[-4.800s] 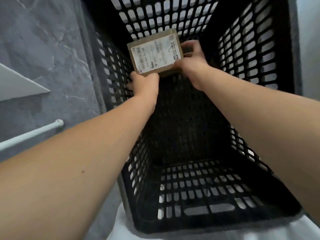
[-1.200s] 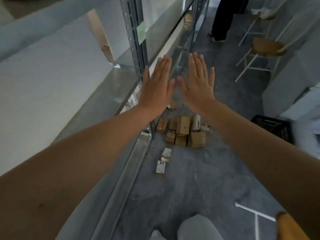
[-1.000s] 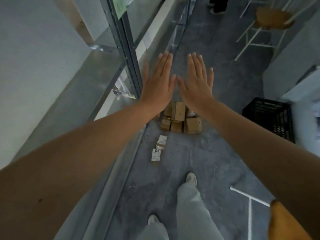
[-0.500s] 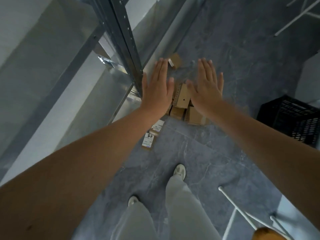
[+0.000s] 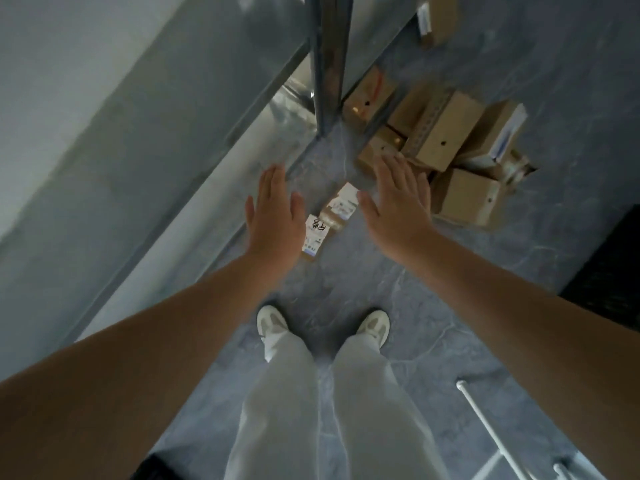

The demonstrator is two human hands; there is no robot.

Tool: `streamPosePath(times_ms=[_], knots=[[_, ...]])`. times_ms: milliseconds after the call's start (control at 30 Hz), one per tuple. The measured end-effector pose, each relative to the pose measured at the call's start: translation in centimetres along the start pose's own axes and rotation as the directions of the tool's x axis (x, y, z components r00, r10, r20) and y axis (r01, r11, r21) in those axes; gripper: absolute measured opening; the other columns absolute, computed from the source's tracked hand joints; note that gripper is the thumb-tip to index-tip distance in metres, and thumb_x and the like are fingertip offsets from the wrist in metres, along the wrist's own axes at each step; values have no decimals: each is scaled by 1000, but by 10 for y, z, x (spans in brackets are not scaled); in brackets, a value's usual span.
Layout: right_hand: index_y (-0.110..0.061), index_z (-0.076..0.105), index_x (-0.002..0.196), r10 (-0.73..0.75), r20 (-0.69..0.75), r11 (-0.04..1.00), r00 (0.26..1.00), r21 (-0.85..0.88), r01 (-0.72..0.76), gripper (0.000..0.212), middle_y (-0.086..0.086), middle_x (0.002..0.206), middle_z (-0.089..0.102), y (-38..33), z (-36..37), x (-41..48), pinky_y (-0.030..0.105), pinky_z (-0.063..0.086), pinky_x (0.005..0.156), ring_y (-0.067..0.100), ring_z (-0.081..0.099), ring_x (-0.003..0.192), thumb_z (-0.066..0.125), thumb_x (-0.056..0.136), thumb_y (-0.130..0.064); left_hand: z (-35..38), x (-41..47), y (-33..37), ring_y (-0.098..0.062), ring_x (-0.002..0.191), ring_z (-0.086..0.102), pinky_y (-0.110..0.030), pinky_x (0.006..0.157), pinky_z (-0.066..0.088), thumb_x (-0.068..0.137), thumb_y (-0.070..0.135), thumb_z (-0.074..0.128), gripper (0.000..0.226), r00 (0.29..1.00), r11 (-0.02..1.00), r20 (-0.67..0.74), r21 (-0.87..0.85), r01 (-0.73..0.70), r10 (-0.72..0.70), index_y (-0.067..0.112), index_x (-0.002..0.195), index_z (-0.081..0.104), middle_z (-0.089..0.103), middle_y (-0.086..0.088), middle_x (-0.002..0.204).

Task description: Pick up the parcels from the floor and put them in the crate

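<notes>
Looks down more steeply than half a second ago. Plants both shoes [image 5: 272, 322] side by side at lower centre, where one led before, with pale trousers [image 5: 284, 410] filling the bottom of the frame.

Holds the left hand [image 5: 273, 216] and the right hand [image 5: 398, 202] out flat at mid-frame, palms down, fingers straight, grasping nothing. Spreads them wider than before, with a clear gap between. Shows in that gap two small parcels [image 5: 341, 207] with white labels, lying end to end on the floor [image 5: 346, 282], the nearer one partly hidden behind the left hand. Covers the near edge of the pile [image 5: 446, 133] with the right fingertips; cannot tell whether touching.

Finds the pile of brown boxes at upper right, larger in frame than before, close against the foot of a metal post [image 5: 327, 64]. Finds a lone parcel [image 5: 433, 19] at the top edge. Leaves only a dark sliver of the crate [image 5: 613, 271] at the right edge, apart from the pile.

Stands on grey, veined stone. Runs alongside a low metal shelf [image 5: 214, 209] slanting from the post to the lower left. Catches a white tube frame [image 5: 485, 427] at lower right.
</notes>
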State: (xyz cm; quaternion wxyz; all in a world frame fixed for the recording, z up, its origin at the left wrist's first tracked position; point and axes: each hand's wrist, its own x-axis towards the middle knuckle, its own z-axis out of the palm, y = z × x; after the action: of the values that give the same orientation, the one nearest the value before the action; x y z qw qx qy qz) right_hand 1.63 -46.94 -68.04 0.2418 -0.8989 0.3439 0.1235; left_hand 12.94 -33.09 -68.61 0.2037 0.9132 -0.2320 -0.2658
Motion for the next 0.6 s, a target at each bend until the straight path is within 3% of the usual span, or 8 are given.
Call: streamPosePath(times_ms=[167,233,267,333,433,467,533,600], knots=[[-11,23,154,-31,163,999,986,26,27,57,5,159,24,8,130,37,41,17,118,23,18,147,40,102,-31,87,9,-95,-27,146,24,-45,118,19,104,18,36,49,989,991,98,-63,117,-111,6,151,27,27,-13,158],[-12,25,152,3,264,996,965,82,-26,58,7,156,28,10,177,51,42,28,113,28,29,141,45,100,-23,117,14,-126,-26,141,32,-33,113,25,104,19,35,46,966,962,144,-145,233,-213,7,148,31,32,-13,155],[-13,25,152,26,320,991,947,116,-66,59,7,155,28,10,198,58,44,32,111,29,32,138,47,98,-18,132,17,-143,-25,135,39,-26,103,30,104,19,34,43,944,935,170,-173,311,-283,6,145,35,37,-14,151],[-14,25,152,65,419,977,906,160,-144,61,8,153,28,12,238,73,44,40,105,29,40,133,47,95,-10,159,25,-175,-26,120,49,-28,90,36,104,21,32,40,869,860,276,-202,469,-410,3,138,42,47,-17,142],[-11,31,147,76,505,963,860,186,-194,59,8,149,35,17,285,96,43,46,101,28,45,128,52,93,-8,194,39,-212,-33,127,48,-35,102,38,103,15,36,38,706,751,469,-126,649,-531,-4,135,45,49,-23,140],[-10,32,145,80,512,963,855,183,-199,57,9,148,38,20,297,104,44,46,102,28,45,129,53,92,-7,206,43,-220,-32,132,45,-31,106,35,103,11,39,38,674,743,482,-68,666,-560,-4,138,42,45,-22,143],[-10,29,147,105,501,961,859,169,-217,59,9,146,39,28,318,121,44,44,104,28,44,131,49,92,-1,228,56,-231,-28,136,40,-29,111,27,103,8,41,41,688,814,505,53,579,-522,-4,142,38,41,-20,147],[-9,22,150,140,481,954,865,169,-248,66,10,146,36,35,331,136,46,46,103,29,43,131,48,91,3,247,70,-240,-27,136,41,-26,108,30,103,8,39,39,695,858,548,86,506,-465,-4,141,40,41,-17,148]])
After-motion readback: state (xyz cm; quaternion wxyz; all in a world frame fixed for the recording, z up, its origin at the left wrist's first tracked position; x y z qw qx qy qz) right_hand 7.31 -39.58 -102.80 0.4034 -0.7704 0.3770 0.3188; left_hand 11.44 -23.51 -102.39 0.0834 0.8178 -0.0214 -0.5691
